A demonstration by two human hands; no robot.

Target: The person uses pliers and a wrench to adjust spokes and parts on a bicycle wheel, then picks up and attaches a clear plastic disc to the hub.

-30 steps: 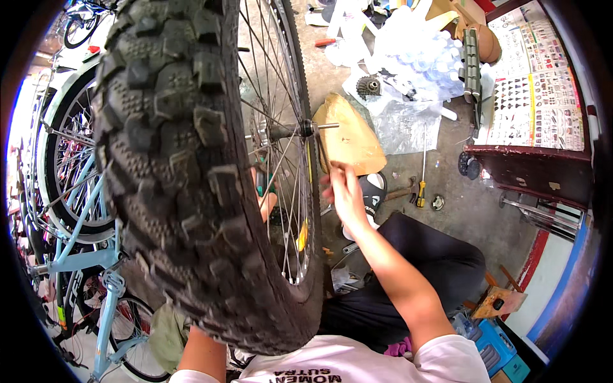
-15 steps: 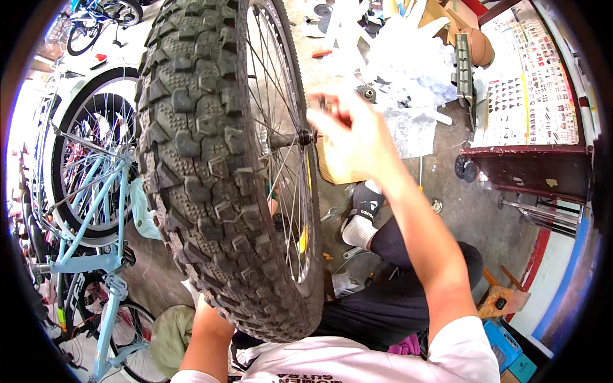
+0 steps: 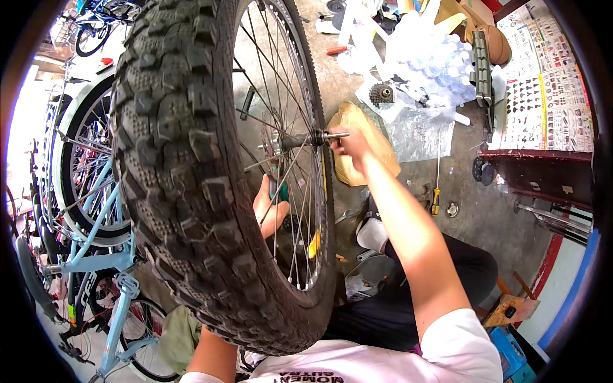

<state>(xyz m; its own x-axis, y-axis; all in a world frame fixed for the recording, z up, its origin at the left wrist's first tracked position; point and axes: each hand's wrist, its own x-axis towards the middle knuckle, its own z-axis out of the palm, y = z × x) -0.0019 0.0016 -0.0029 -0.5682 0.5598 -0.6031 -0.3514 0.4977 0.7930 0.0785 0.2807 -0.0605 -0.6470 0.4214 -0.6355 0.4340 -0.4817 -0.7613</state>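
A bicycle wheel with a knobby black tyre (image 3: 175, 159) stands upright in front of me, its tread facing me and to the left. From its hub (image 3: 295, 141) a thin metal axle (image 3: 338, 135) sticks out on the right. My right hand (image 3: 351, 148) is at that axle end, fingers curled in just below it; what they pinch, if anything, is hidden. Through the spokes shows my left hand (image 3: 269, 207), on the wheel's far left side, closed around a tool with a teal-green handle (image 3: 279, 185). The tyre covers the left wrist.
Brown paper (image 3: 364, 150), a cassette sprocket (image 3: 382, 94) and clear plastic bags (image 3: 434, 73) lie on the floor beyond. A yellow-handled screwdriver (image 3: 435, 203) lies right of my arm. Light-blue bicycles (image 3: 105, 262) crowd the left; a red-brown table (image 3: 543, 156) stands right.
My right hand has come down from above the axle to its end. My left hand, mostly hidden behind the wheel before, now shows through the spokes with the teal-handled tool.
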